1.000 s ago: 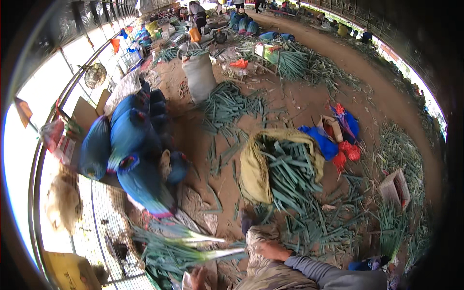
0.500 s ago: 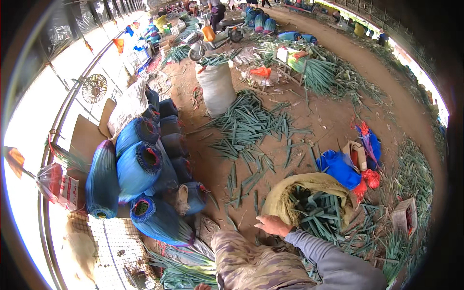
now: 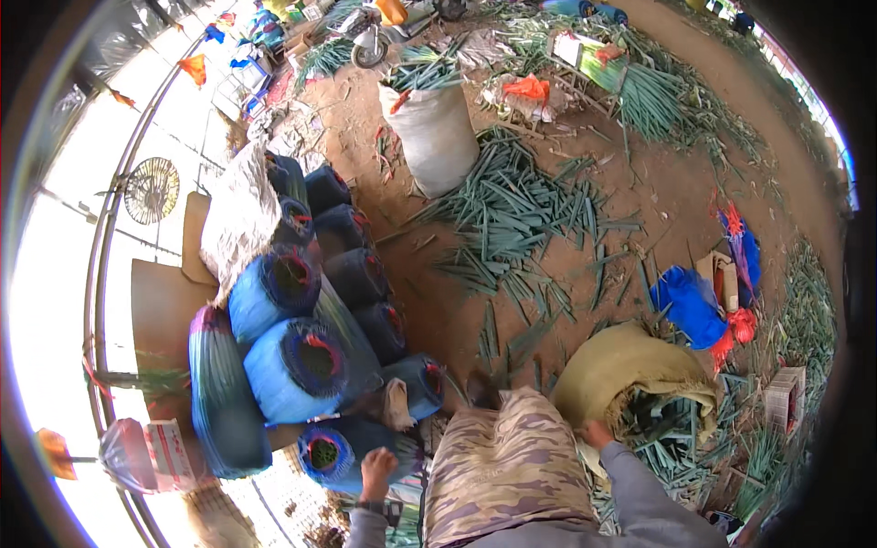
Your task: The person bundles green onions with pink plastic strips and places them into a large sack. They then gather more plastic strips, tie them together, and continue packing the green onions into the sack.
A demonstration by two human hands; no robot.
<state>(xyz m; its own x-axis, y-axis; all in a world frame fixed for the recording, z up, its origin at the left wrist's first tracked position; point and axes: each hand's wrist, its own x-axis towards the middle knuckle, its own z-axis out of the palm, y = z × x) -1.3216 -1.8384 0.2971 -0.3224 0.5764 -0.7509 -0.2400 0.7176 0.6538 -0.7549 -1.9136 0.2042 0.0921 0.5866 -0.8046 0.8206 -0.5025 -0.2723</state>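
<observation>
A yellow-brown woven sack (image 3: pixel 614 368) lies at my right leg, its mouth tipped toward me. Cut green leaf pieces (image 3: pixel 681 464) show inside and spill below the opening. My right hand (image 3: pixel 598 434) is closed at the near edge of the sack, by a fold of its cloth; the fingertips are partly hidden. On the other side of my camouflage trousers, my left hand (image 3: pixel 378 473) is curled into a fist with nothing visible in it. Behind that fist lies a blue net bundle (image 3: pixel 365 440) with green stuff showing in its round end.
More blue net bundles (image 3: pixel 294 370) are stacked at the left. Loose green leaves (image 3: pixel 512 205) cover the ground ahead beside an upright white sack (image 3: pixel 427 137). To the right lie blue netting (image 3: pixel 687 306) and a small crate (image 3: pixel 784 399). A parked motorbike (image 3: pixel 370 46) stands far off.
The sack has tipped, its mouth turning nearer to me. My right hand has closed at its edge. My left hand has risen into fuller view, and my view has tilted down.
</observation>
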